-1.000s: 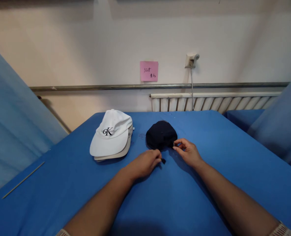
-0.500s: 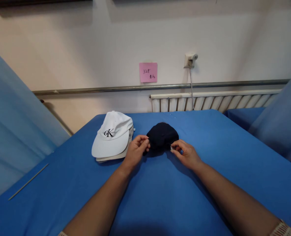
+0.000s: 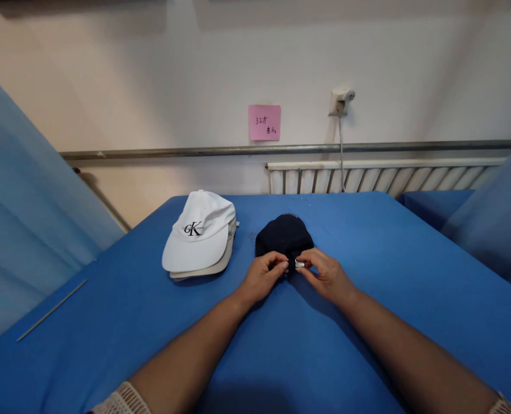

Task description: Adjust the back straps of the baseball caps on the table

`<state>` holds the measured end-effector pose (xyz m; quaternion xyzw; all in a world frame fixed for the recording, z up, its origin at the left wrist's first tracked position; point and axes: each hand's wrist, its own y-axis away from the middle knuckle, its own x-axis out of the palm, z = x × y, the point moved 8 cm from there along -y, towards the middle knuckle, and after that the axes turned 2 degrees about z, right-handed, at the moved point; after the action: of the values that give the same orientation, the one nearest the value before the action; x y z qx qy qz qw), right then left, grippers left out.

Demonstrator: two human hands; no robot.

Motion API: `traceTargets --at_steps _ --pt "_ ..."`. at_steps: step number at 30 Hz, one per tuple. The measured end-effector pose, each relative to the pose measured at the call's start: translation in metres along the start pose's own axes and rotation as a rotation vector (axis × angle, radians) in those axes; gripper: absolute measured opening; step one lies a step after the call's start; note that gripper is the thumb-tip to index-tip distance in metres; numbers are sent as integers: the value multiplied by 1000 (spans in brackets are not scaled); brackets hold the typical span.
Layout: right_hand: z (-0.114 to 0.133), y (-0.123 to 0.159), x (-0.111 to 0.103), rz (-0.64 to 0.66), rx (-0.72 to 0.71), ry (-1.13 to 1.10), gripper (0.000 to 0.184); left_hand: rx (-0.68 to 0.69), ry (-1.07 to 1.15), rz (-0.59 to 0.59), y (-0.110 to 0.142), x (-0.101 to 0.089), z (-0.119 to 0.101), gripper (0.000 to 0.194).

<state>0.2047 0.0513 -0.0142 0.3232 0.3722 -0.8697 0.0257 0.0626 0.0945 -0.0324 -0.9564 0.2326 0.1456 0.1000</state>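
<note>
A black cap lies on the blue-covered table with its back strap side toward me. My left hand pinches the dark strap of the cap at its near edge. Close beside it, my right hand grips a small silver metal buckle between thumb and fingers. The fingertips of both hands almost meet at the strap. To the left rests a white cap with black "CK" lettering, stacked on a beige cap that shows mostly at its brim.
A thin stick lies on the blue table cover at the left. Blue curtains hang on both sides. Behind the table are a radiator, a metal rail, a plugged socket and a pink note.
My left hand has moved right, from the left edge of the black cap to its strap beside the buckle. The right hand has stayed nearly in place, with the buckle now showing more clearly.
</note>
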Motion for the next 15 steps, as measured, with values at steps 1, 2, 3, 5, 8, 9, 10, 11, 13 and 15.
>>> traceTargets --at_steps 1,2,3,5,8,9,10,11,13,15 --pt "1 0 0 1 -5 -5 18 6 -4 4 0 0 -2 22" --pt "1 0 0 1 -7 -10 17 10 -6 14 1 1 -3 22" --pt "2 0 0 1 -6 -15 17 9 -7 26 1 2 -4 22" --pt "2 1 0 5 -2 -28 16 3 -18 48 1 4 -4 22" --pt "1 1 0 7 0 -41 16 -6 -19 10 1 1 -1 24" --pt "1 1 -1 5 -2 -44 16 -10 -10 -17 1 -1 0 24" --pt "1 1 -1 3 -4 -46 16 -14 0 -37 1 -3 1 25" --pt "1 1 -1 3 -3 -47 16 -18 4 -45 1 -4 2 25" --pt "1 1 -1 9 3 -47 17 -18 0 -25 0 -3 2 25" --pt "1 1 -1 12 8 -44 17 -15 -5 13 0 -1 0 25"
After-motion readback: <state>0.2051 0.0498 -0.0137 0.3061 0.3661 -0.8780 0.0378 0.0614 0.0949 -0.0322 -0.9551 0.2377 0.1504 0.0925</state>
